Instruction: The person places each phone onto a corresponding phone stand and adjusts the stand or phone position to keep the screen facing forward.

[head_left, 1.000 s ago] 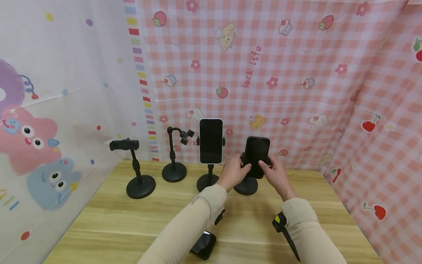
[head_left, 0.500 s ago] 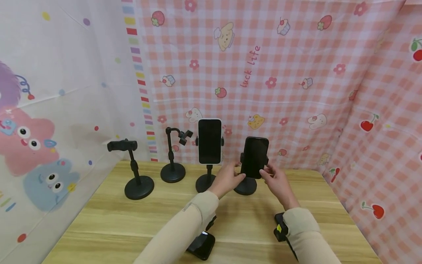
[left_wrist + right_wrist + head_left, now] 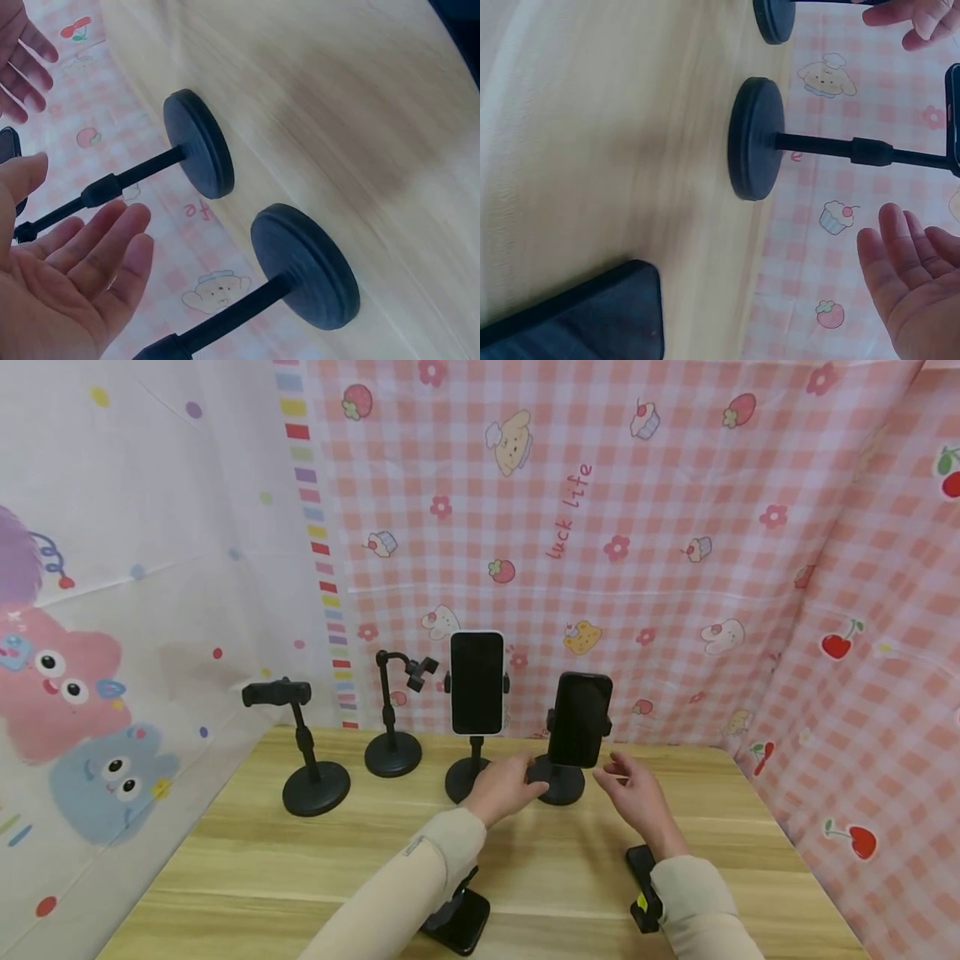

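A black phone (image 3: 581, 720) stands upright, tilted a little, in the clamp of the rightmost phone stand (image 3: 562, 785). Just left of that stand's base is my left hand (image 3: 504, 787), its fingers relaxed with nothing in them. My right hand (image 3: 633, 793) hovers below and right of the phone, fingers loosely bent and holding nothing. In the left wrist view the left hand (image 3: 82, 285) shows its palm beside the stand's pole. The right wrist view has the right hand (image 3: 915, 277) apart from the pole, palm showing. A white-edged phone (image 3: 477, 683) sits in the neighbouring stand (image 3: 467, 777).
Two stands without phones, one with a horizontal clamp (image 3: 315, 787) and one with a bent neck (image 3: 393, 753), are at the left. Another phone (image 3: 463, 922) lies flat on the wooden table (image 3: 247, 877), partly under the left sleeve. Patterned cloth (image 3: 675, 485) hangs behind.
Both hands have let go of the black phone and drawn back, the left down and leftward, the right down and rightward. The phone stays in the stand's clamp.
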`<control>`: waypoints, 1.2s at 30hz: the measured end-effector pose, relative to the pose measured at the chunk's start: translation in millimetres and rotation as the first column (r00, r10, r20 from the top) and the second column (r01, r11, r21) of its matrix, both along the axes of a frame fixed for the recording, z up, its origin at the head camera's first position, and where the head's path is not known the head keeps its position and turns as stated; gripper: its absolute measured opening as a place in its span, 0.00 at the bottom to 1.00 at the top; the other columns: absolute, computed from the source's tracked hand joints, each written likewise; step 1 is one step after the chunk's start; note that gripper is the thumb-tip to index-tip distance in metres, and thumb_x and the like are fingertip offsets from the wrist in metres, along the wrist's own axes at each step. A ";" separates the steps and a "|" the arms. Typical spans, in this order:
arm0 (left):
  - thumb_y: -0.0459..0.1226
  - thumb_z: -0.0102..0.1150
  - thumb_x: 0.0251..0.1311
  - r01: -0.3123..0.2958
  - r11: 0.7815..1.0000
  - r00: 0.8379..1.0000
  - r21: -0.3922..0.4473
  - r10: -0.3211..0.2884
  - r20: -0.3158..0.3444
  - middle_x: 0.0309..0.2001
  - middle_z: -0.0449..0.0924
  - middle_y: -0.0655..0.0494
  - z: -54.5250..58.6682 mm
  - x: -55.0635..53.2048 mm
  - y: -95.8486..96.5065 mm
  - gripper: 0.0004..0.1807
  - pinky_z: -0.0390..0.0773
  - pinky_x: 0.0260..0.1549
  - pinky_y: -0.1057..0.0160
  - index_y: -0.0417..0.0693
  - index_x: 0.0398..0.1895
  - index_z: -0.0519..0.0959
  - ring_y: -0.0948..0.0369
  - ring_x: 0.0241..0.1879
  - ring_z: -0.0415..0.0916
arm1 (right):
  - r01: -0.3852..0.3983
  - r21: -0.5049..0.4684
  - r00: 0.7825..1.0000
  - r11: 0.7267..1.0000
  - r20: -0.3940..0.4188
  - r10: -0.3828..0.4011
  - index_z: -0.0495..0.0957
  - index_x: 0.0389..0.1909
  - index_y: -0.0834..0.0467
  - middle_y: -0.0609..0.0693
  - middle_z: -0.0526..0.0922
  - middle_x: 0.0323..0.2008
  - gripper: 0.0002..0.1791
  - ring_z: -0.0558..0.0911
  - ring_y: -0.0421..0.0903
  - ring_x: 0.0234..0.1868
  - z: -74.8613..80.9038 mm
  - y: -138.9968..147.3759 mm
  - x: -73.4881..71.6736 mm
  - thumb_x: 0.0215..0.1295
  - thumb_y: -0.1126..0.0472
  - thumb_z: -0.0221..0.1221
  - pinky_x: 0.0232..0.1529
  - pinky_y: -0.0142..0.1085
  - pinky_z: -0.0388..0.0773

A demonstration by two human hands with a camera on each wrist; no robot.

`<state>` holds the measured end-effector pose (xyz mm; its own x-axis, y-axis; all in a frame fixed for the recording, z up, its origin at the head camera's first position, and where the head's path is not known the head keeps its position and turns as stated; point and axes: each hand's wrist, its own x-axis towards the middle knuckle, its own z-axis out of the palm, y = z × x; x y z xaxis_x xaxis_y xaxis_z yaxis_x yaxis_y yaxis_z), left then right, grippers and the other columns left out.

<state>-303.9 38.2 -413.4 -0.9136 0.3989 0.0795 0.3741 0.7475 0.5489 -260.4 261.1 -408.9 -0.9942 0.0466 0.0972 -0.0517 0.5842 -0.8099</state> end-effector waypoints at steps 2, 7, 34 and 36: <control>0.50 0.63 0.65 0.003 0.999 1.000 -0.039 -0.003 0.000 0.44 0.83 0.52 -1.8 1.4 -1.8 0.26 0.79 0.40 0.56 0.45 0.60 0.76 0.59 0.38 0.79 | -0.004 0.028 1.000 1.000 0.007 0.004 0.60 0.70 0.71 0.70 0.73 0.60 0.33 0.75 0.66 0.59 -2.6 0.9 2.6 0.74 0.54 0.55 0.57 0.56 0.72; 0.50 0.64 0.64 0.021 0.987 1.000 -0.157 -0.022 -0.005 0.53 0.82 0.52 -5.0 4.7 -6.3 0.27 0.79 0.47 0.52 0.48 0.62 0.76 0.54 0.47 0.81 | -0.010 0.126 1.000 0.992 0.025 0.007 0.61 0.70 0.70 0.69 0.73 0.60 0.33 0.75 0.66 0.59 -10.9 2.5 8.3 0.74 0.52 0.55 0.56 0.57 0.72; 0.51 0.69 0.58 -0.007 0.864 0.999 -0.503 -0.016 -0.042 0.47 0.83 0.46 -5.3 7.1 -59.4 0.23 0.79 0.45 0.49 0.45 0.48 0.83 0.50 0.48 0.80 | -0.114 0.523 0.990 0.845 0.126 0.055 0.71 0.62 0.72 0.74 0.71 0.59 0.33 0.72 0.70 0.59 -18.4 -18.0 33.3 0.67 0.51 0.63 0.58 0.59 0.68; 0.51 0.70 0.57 -0.019 0.862 0.999 -0.506 0.001 -0.036 0.47 0.83 0.46 -5.6 6.1 -65.5 0.24 0.79 0.45 0.50 0.44 0.48 0.83 0.51 0.48 0.80 | -0.119 0.550 0.990 0.826 0.125 0.060 0.71 0.61 0.73 0.73 0.72 0.57 0.33 0.73 0.69 0.58 -19.7 -18.9 33.2 0.66 0.51 0.63 0.58 0.59 0.69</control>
<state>-297.9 -27.2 -419.0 -0.9180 0.3837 -0.1001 0.3768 0.9227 0.0812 -227.2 242.3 -428.5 -0.9970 -0.0753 -0.0180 -0.0641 0.9332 -0.3536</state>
